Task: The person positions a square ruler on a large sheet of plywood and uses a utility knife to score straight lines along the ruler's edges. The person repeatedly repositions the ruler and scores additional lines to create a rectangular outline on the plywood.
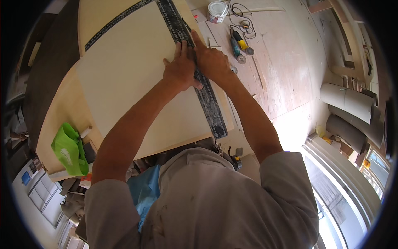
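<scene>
A pale sheet (120, 95) lies on a wooden board (58, 108). Along the sheet's right side runs a long, worn black straightedge with white markings (211, 112); another dark marked strip (116, 23) crosses its top. My left hand (179, 66) presses on the long straightedge, fingers apart and lying over it. My right hand (211, 62) is just right of it at the straightedge's outer edge, index finger stretched forward and other fingers curled around something mostly hidden, perhaps a slim dark tool.
At the upper right sit a white bucket (217, 12), cable and power tools (239, 45). A green bag (69, 153) lies at the board's left corner. Rolled material (346, 101) is stacked at right. Another person (18, 128) shows at the far left rim.
</scene>
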### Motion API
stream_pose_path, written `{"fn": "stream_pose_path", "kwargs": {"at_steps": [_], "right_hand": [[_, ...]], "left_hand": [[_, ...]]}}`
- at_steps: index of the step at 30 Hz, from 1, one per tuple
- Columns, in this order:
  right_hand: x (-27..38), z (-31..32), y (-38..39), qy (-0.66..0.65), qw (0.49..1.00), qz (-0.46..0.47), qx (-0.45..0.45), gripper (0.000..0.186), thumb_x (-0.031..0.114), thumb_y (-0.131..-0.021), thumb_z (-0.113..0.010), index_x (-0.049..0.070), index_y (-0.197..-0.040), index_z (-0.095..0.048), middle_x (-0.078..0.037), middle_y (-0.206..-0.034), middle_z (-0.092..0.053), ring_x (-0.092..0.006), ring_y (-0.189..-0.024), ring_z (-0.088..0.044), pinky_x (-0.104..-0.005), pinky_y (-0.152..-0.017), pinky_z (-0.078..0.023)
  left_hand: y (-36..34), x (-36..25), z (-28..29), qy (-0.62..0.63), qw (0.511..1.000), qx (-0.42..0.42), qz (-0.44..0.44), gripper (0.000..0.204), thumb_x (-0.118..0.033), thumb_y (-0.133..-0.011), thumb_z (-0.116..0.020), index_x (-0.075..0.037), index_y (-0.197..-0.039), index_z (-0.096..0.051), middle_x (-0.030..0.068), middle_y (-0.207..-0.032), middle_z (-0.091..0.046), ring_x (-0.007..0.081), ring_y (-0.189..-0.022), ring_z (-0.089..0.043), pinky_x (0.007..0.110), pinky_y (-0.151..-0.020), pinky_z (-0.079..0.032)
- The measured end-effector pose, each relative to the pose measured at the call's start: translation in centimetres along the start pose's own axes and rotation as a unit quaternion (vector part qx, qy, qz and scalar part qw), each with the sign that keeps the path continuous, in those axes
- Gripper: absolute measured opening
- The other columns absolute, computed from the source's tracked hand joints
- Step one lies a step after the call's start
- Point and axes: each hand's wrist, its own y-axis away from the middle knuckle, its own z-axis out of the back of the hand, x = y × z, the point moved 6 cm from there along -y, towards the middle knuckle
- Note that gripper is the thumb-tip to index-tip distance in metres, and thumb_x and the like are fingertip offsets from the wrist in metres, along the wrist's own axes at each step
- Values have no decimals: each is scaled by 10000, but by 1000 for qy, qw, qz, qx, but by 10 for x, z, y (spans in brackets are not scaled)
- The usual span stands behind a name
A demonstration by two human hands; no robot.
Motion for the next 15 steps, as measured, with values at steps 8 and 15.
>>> {"fn": "stream_pose_path", "kwargs": {"at_steps": [8, 15], "right_hand": [[-11, -11, 62, 7, 1000, -3, -16, 645, 263, -987, -492, 233, -1559, -194, -198, -688, -669, -378, -624, -684, -494, -573, -556], [-22, -19, 116, 0, 996, -60, 71, 654, 271, -1000, -467, 265, -1568, -144, -193, -722, -680, -384, -663, -694, -507, -609, -564]], "left_hand": [[-5, 0, -4, -19, 999, -29, -1, 1226, -477, -631, -880, 25, -1515, -195, 199, -1622, -77, 307, -1514, -78, 638, -1070, -372], [-6, 0, -7, -29, 999, -33, -4, 1231, -502, -636, -874, 22, -1519, -196, 192, -1626, -74, 304, -1512, -95, 637, -1083, -355]]}}
